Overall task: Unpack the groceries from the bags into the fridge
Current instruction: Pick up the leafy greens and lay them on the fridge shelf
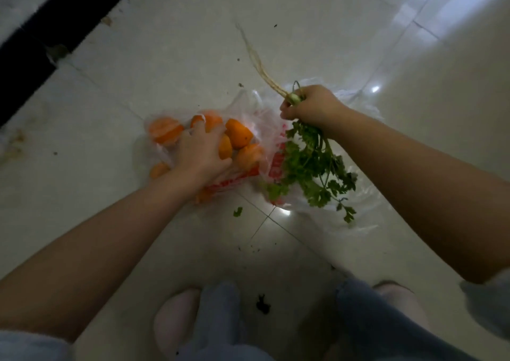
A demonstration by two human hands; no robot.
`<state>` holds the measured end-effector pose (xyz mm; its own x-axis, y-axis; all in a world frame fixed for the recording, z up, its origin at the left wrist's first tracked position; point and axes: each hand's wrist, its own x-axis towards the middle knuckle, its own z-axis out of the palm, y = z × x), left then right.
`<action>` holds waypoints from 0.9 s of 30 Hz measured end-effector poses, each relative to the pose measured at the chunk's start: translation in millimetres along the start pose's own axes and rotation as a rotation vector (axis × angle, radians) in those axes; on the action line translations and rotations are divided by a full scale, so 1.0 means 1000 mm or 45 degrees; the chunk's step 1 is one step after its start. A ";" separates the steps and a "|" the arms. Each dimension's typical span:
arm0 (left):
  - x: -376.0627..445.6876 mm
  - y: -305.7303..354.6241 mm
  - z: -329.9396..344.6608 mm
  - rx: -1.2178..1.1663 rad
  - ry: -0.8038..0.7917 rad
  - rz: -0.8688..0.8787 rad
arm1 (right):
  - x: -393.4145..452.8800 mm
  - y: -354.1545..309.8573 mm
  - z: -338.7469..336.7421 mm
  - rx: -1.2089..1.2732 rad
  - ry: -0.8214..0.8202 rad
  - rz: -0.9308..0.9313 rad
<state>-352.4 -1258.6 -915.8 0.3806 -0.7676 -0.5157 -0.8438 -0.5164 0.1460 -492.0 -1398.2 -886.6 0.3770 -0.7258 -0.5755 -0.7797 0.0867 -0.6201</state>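
A thin plastic bag (266, 128) with red print lies open on the tiled floor, holding several oranges (239, 132). My left hand (200, 153) reaches into the bag, fingers spread over the oranges and curling around one. My right hand (309, 106) grips a bunch of coriander (309, 167) by its stems just above the bag's right side. Its green leaves hang toward me and its pale roots point away. The fridge is out of view.
A second clear bag (358, 103) lies crumpled on the floor behind my right hand. A dark strip (41, 37) runs along the wall at the upper left. Loose leaf bits and crumbs dot the tiles. My legs and slippers (176, 319) are at the bottom.
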 end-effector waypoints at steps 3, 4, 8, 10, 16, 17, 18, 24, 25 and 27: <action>-0.022 0.022 -0.045 -0.004 -0.004 0.035 | -0.022 -0.021 -0.022 0.007 -0.017 0.001; -0.032 0.033 -0.060 -0.002 -0.019 0.049 | -0.034 -0.027 -0.033 0.008 -0.008 0.011; -0.076 0.086 -0.130 -0.038 -0.076 0.091 | -0.099 -0.047 -0.100 0.187 0.107 0.093; -0.107 0.111 -0.171 -0.071 -0.102 0.110 | -0.140 -0.064 -0.142 0.274 0.170 0.142; -0.212 0.186 -0.316 -0.136 -0.081 0.188 | -0.267 -0.124 -0.267 0.427 0.279 0.269; -0.228 0.199 -0.341 -0.125 -0.064 0.202 | -0.287 -0.135 -0.287 0.483 0.290 0.271; -0.245 0.212 -0.366 -0.118 -0.047 0.218 | -0.307 -0.146 -0.307 0.546 0.303 0.268; -0.330 0.292 -0.495 -0.103 0.092 0.322 | -0.408 -0.207 -0.425 0.807 0.396 0.118; -0.344 0.304 -0.511 -0.098 0.123 0.347 | -0.425 -0.213 -0.441 0.827 0.408 0.085; -0.370 0.329 -0.539 -0.079 0.185 0.414 | -0.462 -0.221 -0.470 0.871 0.448 0.016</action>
<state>-566.6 -1348.9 -222.2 0.1499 -0.9392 -0.3089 -0.9066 -0.2552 0.3362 -728.6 -1403.0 -232.7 0.0995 -0.8863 -0.4523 -0.2567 0.4164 -0.8722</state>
